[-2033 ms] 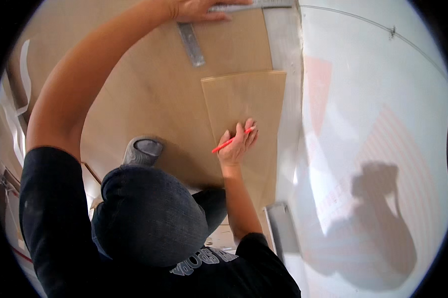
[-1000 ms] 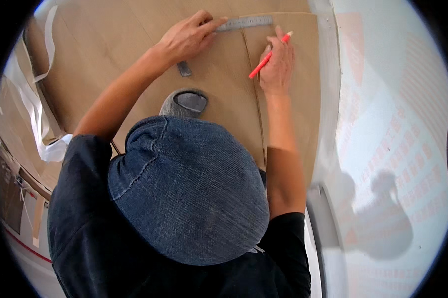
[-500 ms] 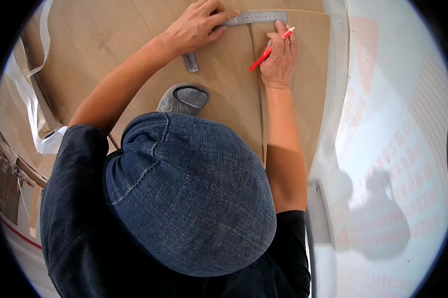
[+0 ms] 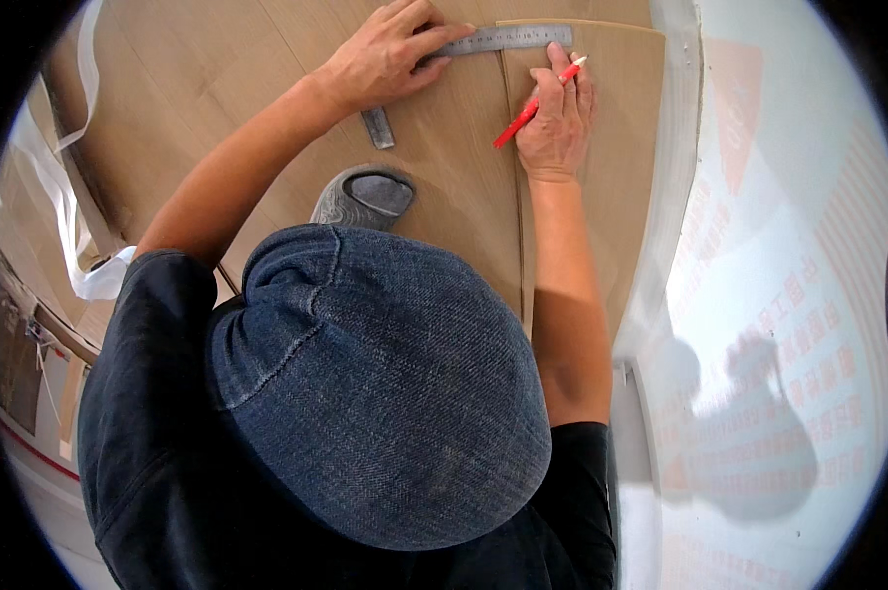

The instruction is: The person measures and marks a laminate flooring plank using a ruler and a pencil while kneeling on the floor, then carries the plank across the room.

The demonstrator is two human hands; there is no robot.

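A steel ruler (image 4: 523,37) lies across the seam between two wood-look floor boards near the top of the view. My left hand (image 4: 397,49) grips its left end, fingertips and thumb closed on it. Below my left wrist a grey metal bar (image 4: 377,128) sticks out; my hand hides whether it joins the ruler. My right hand (image 4: 557,123) rests on the right-hand board (image 4: 601,147), with a red pencil (image 4: 529,118) held between the fingers, its pale tip pointing up and right. One right fingertip touches or nearly touches the ruler's lower edge.
My bent knee in dark denim (image 4: 395,393) fills the middle, with a grey shoe (image 4: 365,197) beyond it. A white wall (image 4: 759,246) with faint red print borders the boards at right. White strips (image 4: 56,187) hang at the left.
The view has shifted slightly, so boards and wall sit a little farther right. Both hands keep their holds on the ruler and the red pencil.
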